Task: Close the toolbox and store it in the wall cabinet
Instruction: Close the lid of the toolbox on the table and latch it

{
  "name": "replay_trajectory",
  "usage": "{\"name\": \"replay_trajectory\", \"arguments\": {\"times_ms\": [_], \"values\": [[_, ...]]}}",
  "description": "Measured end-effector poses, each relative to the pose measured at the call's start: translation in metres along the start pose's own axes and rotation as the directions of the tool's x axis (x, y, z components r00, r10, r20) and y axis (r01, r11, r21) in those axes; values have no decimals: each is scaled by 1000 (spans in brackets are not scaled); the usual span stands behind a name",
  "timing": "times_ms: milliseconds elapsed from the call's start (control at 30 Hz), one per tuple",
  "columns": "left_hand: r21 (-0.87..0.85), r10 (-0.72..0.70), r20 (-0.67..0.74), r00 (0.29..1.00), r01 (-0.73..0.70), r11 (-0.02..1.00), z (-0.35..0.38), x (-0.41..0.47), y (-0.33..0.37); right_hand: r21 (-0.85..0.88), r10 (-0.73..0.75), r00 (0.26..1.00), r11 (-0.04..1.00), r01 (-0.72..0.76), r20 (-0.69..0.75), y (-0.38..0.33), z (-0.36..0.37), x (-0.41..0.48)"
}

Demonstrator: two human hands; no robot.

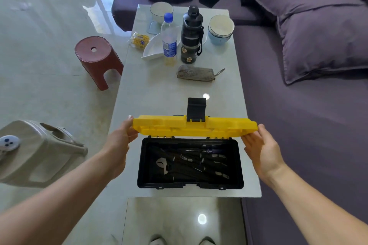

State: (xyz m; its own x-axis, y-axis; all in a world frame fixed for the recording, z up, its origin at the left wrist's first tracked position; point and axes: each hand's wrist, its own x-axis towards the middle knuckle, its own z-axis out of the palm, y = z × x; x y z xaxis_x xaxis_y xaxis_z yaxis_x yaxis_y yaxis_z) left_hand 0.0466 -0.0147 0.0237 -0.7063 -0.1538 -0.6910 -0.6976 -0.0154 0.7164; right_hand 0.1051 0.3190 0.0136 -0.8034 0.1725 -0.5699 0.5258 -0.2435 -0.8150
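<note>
Black plastic toolbox (190, 183) open on pale table (139, 93), yellow hinged lid (195, 126) raised.
Left hand (121, 135) grips lid's left end; right hand (260, 145) flat, fingers extended, against right end (tools inside).

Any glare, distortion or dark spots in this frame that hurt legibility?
Head view: wide-angle bending at the edges; bright lamp reflections on the table and strong window glare on the floor; the tools inside the black toolbox are dim; both hands and the yellow lid look sharp.
</note>
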Motion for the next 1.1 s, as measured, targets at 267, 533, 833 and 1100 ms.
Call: {"name": "replay_trajectory", "arguments": {"times_ms": [267,533,833,1100], "values": [[47,-57,68,996,54,997,-13,-34,-51,-105,3,993,994,10,118,32,-21,-21],[215,-9,192,981,-33,976,-5,-38,-92,-475,48,982,879,47,185,68,-20,-28],[713,319,100,942,-291,638,14,-14,-81,-839,-28,990,527,133,139,46,1,2],[834,452,542,708,-519,-187,53,-3,-43,-449,-269,843,893,37,-466,89,54,-63]]}}
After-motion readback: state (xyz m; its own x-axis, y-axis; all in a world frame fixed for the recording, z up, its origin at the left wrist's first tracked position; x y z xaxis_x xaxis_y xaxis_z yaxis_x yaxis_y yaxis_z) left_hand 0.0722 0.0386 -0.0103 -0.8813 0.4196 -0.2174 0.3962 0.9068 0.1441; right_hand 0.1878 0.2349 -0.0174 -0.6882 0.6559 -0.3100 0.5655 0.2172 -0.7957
